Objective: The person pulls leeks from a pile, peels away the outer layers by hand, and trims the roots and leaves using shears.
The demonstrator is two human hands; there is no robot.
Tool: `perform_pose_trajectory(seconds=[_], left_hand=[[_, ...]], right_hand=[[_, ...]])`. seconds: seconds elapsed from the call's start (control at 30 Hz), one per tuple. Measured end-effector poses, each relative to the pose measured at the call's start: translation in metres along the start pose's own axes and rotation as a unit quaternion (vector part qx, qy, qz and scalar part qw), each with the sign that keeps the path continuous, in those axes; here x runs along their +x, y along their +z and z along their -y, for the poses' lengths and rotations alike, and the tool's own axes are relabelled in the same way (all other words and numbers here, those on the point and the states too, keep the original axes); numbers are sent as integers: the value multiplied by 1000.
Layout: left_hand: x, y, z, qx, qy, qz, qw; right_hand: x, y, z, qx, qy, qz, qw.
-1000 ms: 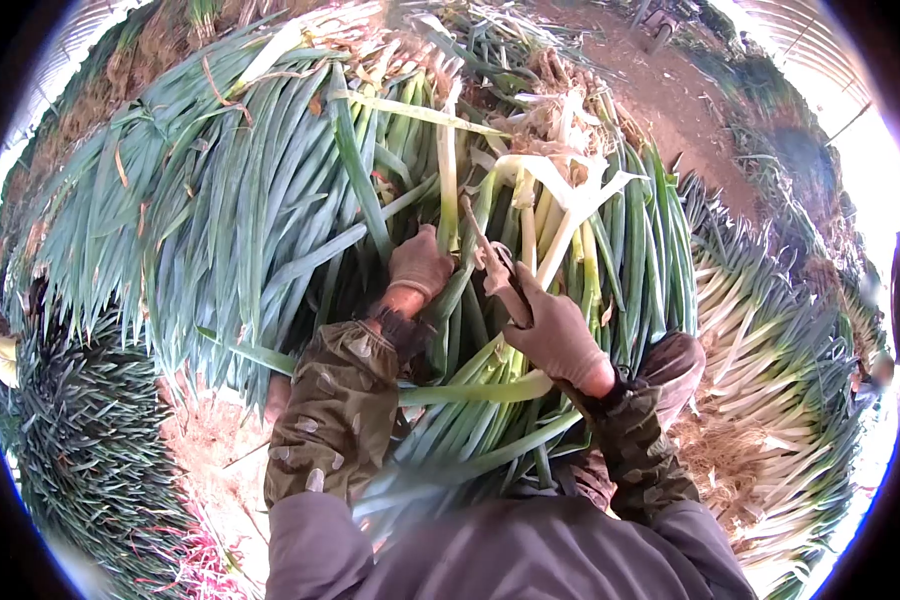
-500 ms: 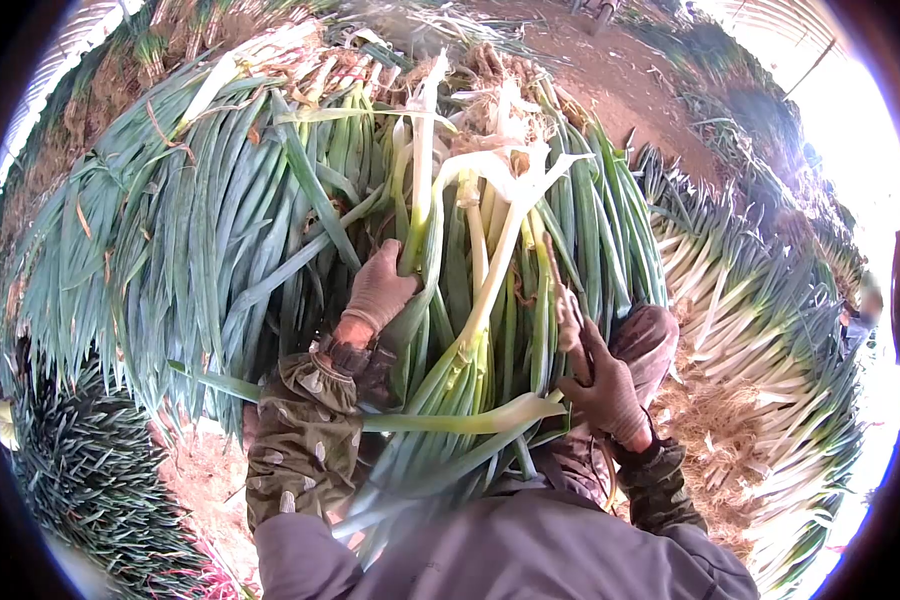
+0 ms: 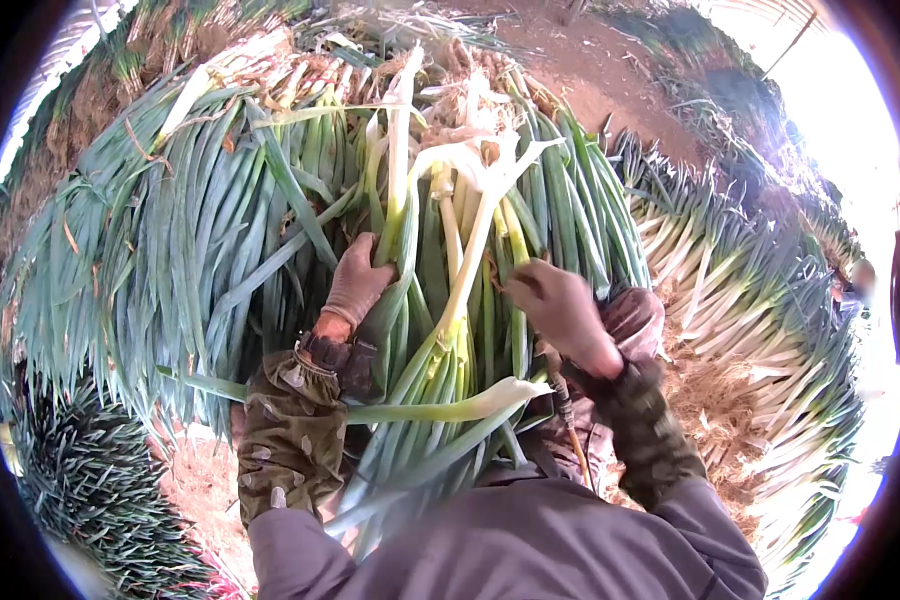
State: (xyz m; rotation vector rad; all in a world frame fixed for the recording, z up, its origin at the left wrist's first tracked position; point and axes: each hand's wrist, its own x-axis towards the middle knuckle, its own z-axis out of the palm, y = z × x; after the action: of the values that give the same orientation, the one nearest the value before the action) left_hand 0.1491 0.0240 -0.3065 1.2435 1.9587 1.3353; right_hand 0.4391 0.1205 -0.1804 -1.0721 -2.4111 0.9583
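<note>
My left hand (image 3: 358, 280), gloved, is closed around the green part of a long green onion (image 3: 398, 150) whose pale stem points up. Beside it lie loose onions with white stems (image 3: 480, 240) on a thick pile of green leaves. My right hand (image 3: 560, 308), also gloved and slightly blurred, is over the right side of these stalks with its fingers bent together; what they hold, if anything, is hidden. Below that hand hangs a thin brown tool with a hose (image 3: 562, 400), near my knee. One pale-ended onion (image 3: 450, 408) lies crosswise over the leaves near my lap.
A broad heap of onions (image 3: 160, 240) spreads on the left, roots away from me. Darker green leaves (image 3: 90, 490) stand at the lower left. Rows of onions with white stems (image 3: 750, 330) run along the right, beside bare brown ground (image 3: 600, 80). A partly visible person (image 3: 860, 278) is at the far right.
My right hand has let go of the brown tool and moved up and left to the stalks. The tool now hangs lower. My left hand keeps its grip; the whole view has shifted slightly.
</note>
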Motion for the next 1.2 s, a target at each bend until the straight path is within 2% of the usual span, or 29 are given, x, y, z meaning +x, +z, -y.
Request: perform_pose_trajectory(seconds=[0.03, 0.1, 0.17, 0.23, 0.3, 0.33, 0.37, 0.4, 0.43, 0.47, 0.5, 0.53, 0.6, 0.63, 0.67, 0.7, 0.77, 0.83, 0.9, 0.97, 1.0, 1.07, 1.2], left_hand=[[0, -1, 2, -2, 2, 0, 1000], [-1, -4, -5, 3, -4, -5, 1000], [-3, -7, -7, -3, -10, -7, 1000], [-5, -13, -7, -30, -5, -19, 999], [-2, -26, -5, -32, 5, -38, 999], [1, -37, -12, 5, -15, -47, 999], [6, -49, -19, 41, -35, -53, 997], [13, -55, -4, 23, -1, -88, 996], [18, -64, 0, -177, -43, -73, 981], [19, -70, -3, -234, -23, -89, 968], [18, -79, -9, -290, -2, -106, 951], [15, -84, -17, -293, -20, -129, 947], [16, -89, -12, -247, -21, -159, 956], [15, -90, -9, -226, -25, -173, 958], [13, -90, -8, -199, -36, -168, 965], [13, -88, -8, -183, -37, -164, 969], [12, -79, -12, -148, -38, -152, 977], [8, -66, -17, -232, -26, -124, 964], [7, -51, -23, -315, -14, -94, 944], [3, -49, -36, -324, 3, -81, 943], [7, -48, -32, -320, 20, -85, 943], [16, -54, -23, -271, 61, -97, 956], [14, -58, -30, -346, 29, -66, 936]], right_hand=[[26, 26, -17, -30, -6, 1, 1000], [74, 67, -35, -19, 151, 103, 983], [98, 100, -45, 2, 158, 52, 986], [100, 102, -34, -25, 141, 25, 989], [113, 81, -1, -47, 156, -5, 987], [124, 64, 12, -36, 112, -63, 991], [141, 46, 22, 18, 43, -110, 993], [160, 18, 43, 135, 31, -140, 980], [181, -15, 63, 147, 6, -181, 972], [231, -37, 46, 149, 12, -223, 963], [247, -67, 57, 176, 9, -235, 956], [278, -94, 48, -2, -20, -272, 962], [322, -137, 29, -169, -37, -285, 943], [334, -149, 23, -159, -20, -267, 950], [332, -146, 27, -150, -15, -186, 971], [324, -143, 25, -219, -47, -133, 966], [322, -116, 19, -251, -68, -129, 957], [285, -79, 44, -120, 26, -98, 988], [275, -49, 36, -14, -51, 16, 998], [256, -21, 39, 26, -52, 40, 998], [271, -7, 5, 96, -57, 77, 991], [255, -13, 18, 34, -84, 62, 994], [250, -84, 24, -34, -103, -42, 993]])
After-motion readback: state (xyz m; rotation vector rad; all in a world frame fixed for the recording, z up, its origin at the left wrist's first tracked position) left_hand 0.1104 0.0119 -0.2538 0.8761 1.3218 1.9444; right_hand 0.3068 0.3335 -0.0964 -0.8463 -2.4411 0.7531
